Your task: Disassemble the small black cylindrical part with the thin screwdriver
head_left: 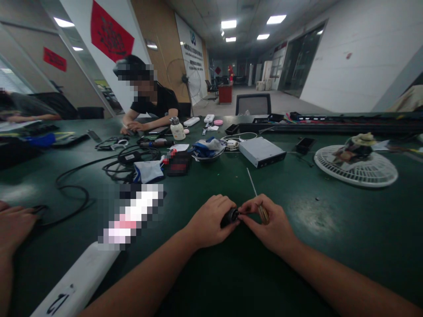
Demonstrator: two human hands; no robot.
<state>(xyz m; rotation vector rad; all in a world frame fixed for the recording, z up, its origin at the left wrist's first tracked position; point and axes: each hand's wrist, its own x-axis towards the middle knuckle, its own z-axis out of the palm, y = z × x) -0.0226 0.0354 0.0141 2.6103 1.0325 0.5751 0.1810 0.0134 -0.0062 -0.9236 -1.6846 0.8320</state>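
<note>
My left hand (211, 220) is wrapped round a small black cylindrical part (231, 216), low over the green table. Close on its right, my right hand (269, 222) holds a screwdriver by its yellowish handle (263, 214), tucked in the palm, with the thin metal shaft (251, 181) pointing up and away. Thumb and forefinger of my right hand are pinched together at the open end of the black part. Whether they grip something tiny there is too small to tell.
Across the green table (205, 185) lie a grey metal box (261, 151), a white fan grille (355, 167), a bowl with blue cloth (207, 149) and black cables (87, 193). Someone's hand (16, 224) is at far left; a person (152, 101) sits opposite.
</note>
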